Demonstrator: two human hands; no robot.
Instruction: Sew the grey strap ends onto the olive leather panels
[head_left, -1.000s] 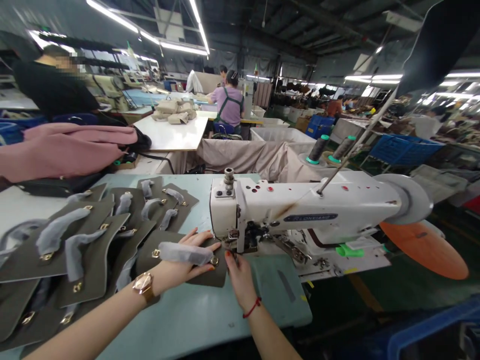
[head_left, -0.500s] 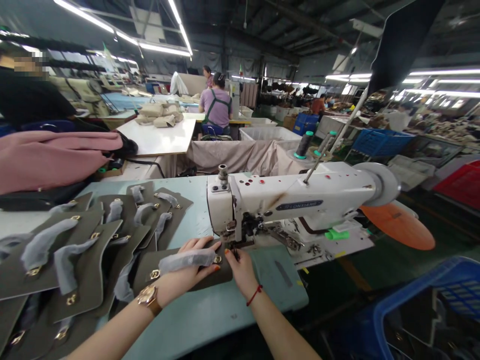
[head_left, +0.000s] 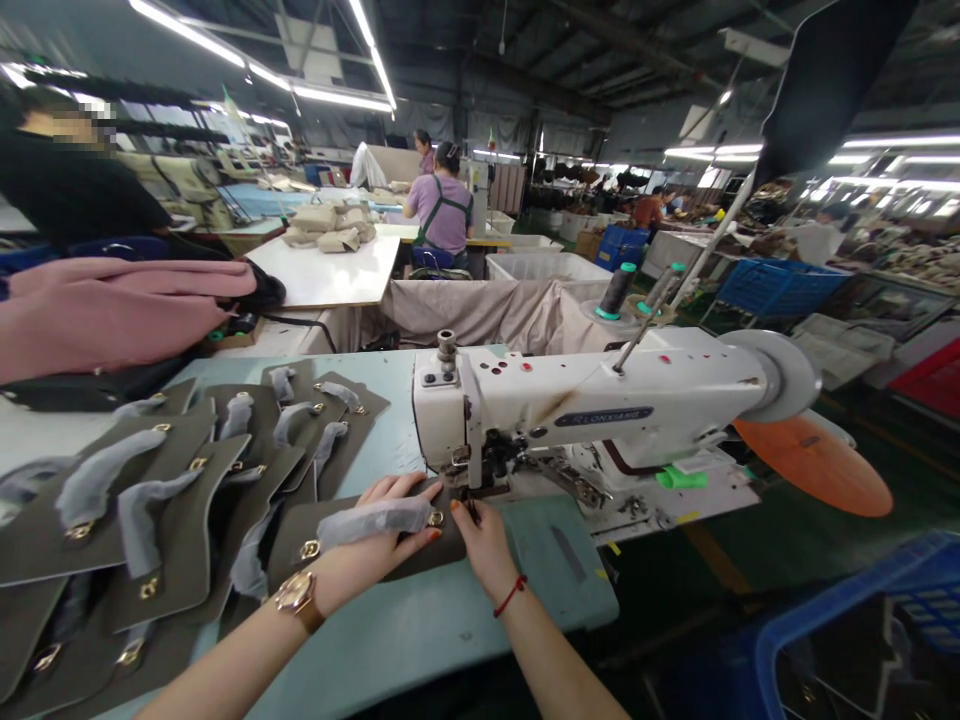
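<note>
Both hands, the left hand (head_left: 367, 553) and right hand (head_left: 486, 540), press with flat open fingers one olive-grey leather flap panel (head_left: 390, 535) under the white sewing machine (head_left: 585, 410), while many similar grey panels (head_left: 172, 500) lie stacked beside, sewn or not I cannot tell.

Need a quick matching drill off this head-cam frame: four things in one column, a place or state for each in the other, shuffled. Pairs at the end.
Things:
1. white industrial sewing machine
2. dark olive leather panel with wrapped handle
3. pink folded fabric
4. gold wristwatch

Places or states:
A. on the left wrist
B. far left, behind the stacked panels
C. pressed flat under the left hand, its edge at the needle
D. on the pale green table, right of the hands

Pairs: 1-D, 2-C, 3-B, 4-A
</note>
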